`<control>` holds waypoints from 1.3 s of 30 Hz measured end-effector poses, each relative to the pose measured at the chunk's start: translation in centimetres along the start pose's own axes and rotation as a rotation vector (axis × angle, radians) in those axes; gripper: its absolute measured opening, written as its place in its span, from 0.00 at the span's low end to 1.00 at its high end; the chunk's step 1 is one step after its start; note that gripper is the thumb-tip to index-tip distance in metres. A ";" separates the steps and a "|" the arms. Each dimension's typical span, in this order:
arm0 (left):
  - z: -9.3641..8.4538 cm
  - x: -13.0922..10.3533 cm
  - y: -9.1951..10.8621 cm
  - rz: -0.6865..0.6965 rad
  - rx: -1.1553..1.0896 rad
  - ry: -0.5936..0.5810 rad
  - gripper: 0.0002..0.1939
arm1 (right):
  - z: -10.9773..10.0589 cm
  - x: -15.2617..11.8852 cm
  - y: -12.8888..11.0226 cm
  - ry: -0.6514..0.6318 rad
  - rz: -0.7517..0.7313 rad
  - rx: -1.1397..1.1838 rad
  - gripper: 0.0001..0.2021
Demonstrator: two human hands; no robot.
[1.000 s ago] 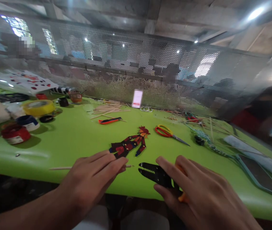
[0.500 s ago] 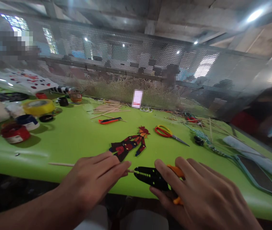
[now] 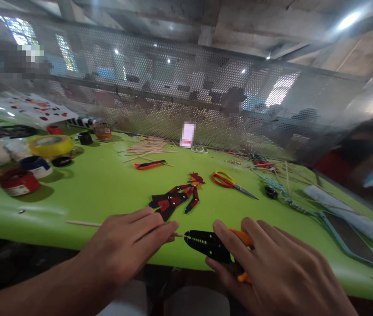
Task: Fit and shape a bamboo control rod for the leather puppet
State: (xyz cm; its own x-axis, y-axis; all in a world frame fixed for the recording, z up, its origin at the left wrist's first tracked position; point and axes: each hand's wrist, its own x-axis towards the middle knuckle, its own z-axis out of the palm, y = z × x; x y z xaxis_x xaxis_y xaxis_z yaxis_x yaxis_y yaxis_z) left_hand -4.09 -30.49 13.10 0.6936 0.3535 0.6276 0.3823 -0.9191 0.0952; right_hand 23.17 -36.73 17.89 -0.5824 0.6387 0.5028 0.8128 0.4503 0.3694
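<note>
My left hand (image 3: pixel 130 245) is closed around a thin wooden stick (image 3: pixel 83 224), which pokes out on both sides of the fist. In my right hand (image 3: pixel 271 259) is a pair of wire strippers (image 3: pixel 207 244) with black jaws and orange handles. Their jaw tip meets the stick's right end; whether they grip it I cannot tell. Just beyond my left hand lies a jointed puppet figure (image 3: pixel 178 196) in dark red and black, with brass fasteners. Scissors (image 3: pixel 232 182) with red and yellow handles rest to its right, blades pointing right.
A red-and-black cutter (image 3: pixel 150 164) and a pile of sticks (image 3: pixel 150 147) lie farther back. Paint jars (image 3: pixel 18 181) and yellow tape (image 3: pixel 51 145) stand left. A phone (image 3: pixel 350 239) with a braided strap lies right. Perforated mesh (image 3: pixel 160 96) rises behind the green table (image 3: pixel 107 184).
Both hands, the stick and the wire strippers keep nearly the same positions. The whole view has shifted very slightly.
</note>
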 end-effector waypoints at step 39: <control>0.0 0.2 -0.1 0.016 0.005 -0.055 0.23 | 0.7 -1.3 -0.4 0.019 0.037 0.009 0.19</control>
State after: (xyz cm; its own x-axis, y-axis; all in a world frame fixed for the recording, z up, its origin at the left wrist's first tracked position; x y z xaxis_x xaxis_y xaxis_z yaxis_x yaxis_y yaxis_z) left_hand -3.99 -30.35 13.23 0.7321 0.3483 0.5854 0.3744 -0.9237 0.0814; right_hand 23.57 -37.32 16.54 -0.5519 0.6430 0.5311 0.8339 0.4323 0.3432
